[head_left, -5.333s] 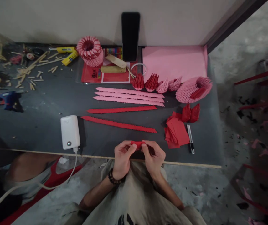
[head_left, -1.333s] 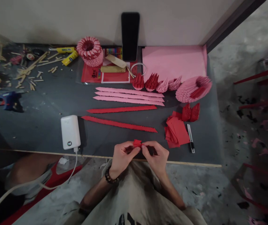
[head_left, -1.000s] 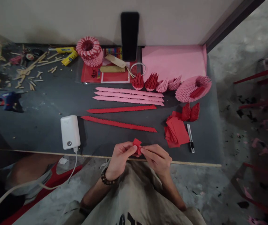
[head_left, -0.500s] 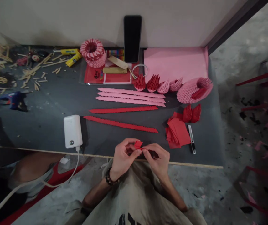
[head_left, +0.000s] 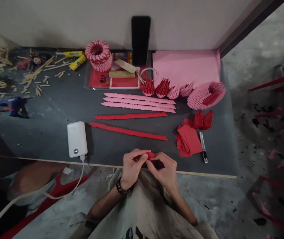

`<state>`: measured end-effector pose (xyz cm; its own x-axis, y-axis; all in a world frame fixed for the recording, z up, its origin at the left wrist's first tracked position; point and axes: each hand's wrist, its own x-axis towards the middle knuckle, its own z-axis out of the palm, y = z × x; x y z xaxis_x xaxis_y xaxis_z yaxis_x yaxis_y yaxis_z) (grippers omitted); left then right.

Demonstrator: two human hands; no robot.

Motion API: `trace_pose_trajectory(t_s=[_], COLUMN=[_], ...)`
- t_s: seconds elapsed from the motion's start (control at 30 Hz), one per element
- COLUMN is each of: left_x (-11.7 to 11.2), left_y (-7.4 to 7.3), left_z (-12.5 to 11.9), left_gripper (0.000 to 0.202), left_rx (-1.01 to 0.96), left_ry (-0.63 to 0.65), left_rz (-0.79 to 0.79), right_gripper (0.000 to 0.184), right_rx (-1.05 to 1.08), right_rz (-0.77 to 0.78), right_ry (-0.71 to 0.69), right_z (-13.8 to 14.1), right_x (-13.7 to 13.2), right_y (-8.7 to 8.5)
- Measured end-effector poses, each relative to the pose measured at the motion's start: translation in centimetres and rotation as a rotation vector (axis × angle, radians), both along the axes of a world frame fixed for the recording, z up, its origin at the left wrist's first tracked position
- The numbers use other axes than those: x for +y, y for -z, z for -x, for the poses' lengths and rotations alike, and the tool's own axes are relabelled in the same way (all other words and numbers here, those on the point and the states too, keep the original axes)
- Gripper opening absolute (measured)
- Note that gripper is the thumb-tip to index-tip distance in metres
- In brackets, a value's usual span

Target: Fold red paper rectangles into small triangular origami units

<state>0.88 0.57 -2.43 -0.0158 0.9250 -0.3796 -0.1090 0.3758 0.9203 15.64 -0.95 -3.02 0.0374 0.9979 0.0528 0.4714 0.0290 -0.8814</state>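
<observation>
Between both hands is a small folded piece of red paper (head_left: 151,155), partly covered by fingers. My left hand (head_left: 133,166) pinches its left side, and my right hand (head_left: 164,167) grips its right side, both just over the table's front edge. Beyond them lie two red folded-paper strips (head_left: 129,130) and several pink folded-paper strips (head_left: 139,102). To the right sits a pile of red paper pieces (head_left: 189,139), with two red folded-paper bundles (head_left: 203,120) behind it. A utility knife (head_left: 203,147) lies beside the pile.
A white power bank (head_left: 77,139) with a cable stands left. Along the back are a pink-and-red paper vase (head_left: 98,56), an upright phone (head_left: 140,40), pink sheets (head_left: 185,66) and a pink paper ring piece (head_left: 206,95). A blue glue gun (head_left: 13,106) and wood sticks lie far left.
The red paper has turned in my fingers and now shows as a narrower, flatter piece. My hands have shifted slightly, with the right fingers higher on the paper.
</observation>
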Motion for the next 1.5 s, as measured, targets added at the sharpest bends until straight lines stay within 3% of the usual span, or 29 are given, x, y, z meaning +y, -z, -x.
trace_pose_trajectory(t_s=[0.1,0.23,0.4,0.5,0.73,0.9,1.0,1.23,1.3,1.5], left_x=[0.0,0.1,0.1,0.0,0.0,0.4,0.6,0.1,0.0,0.3], left_y=[0.0,-0.3,-0.2,-0.2,-0.4,-0.8,-1.1,-1.0,-0.9,-1.4], left_z=[0.1,-0.2,-0.7,-0.6,-0.1,-0.2,-0.3,-0.7,-0.8,-0.1], left_gripper=[0.017,0.015,0.019,0.019,0.019,0.020,0.019,0.021,0.020,0.021], left_rx=[-0.042,-0.034,-0.087,-0.093,-0.047,-0.019,0.000,0.227,0.302,0.284], left_ry=[-0.023,-0.022,-0.085,-0.076,0.000,0.034,0.045,0.026,0.036,0.173], left_rz=[0.050,0.082,0.089,0.098,0.089,0.086,0.079,-0.070,-0.099,-0.032], right_gripper=[0.009,0.010,0.029,0.040,0.048,0.037,0.033,0.017,0.009,0.007], right_rx=[0.061,-0.035,-0.121,-0.167,-0.161,-0.084,-0.052,-0.025,-0.027,-0.027], right_rz=[0.042,-0.172,-0.458,-0.539,-0.471,-0.439,-0.395,-0.152,-0.113,-0.051], right_ry=[0.057,0.156,0.078,0.018,-0.058,-0.067,-0.074,0.082,0.109,0.127], right_z=[-0.1,0.0,-0.4,-0.9,-1.5,-2.0,-2.0,-0.6,-0.4,-0.6], right_x=[0.1,0.1,-0.1,-0.7,-1.0,-0.6,-0.5,-0.1,0.0,0.5], right_y=[-0.3,0.0,1.6,2.2,2.3,2.8,2.3,-0.3,-0.4,0.2])
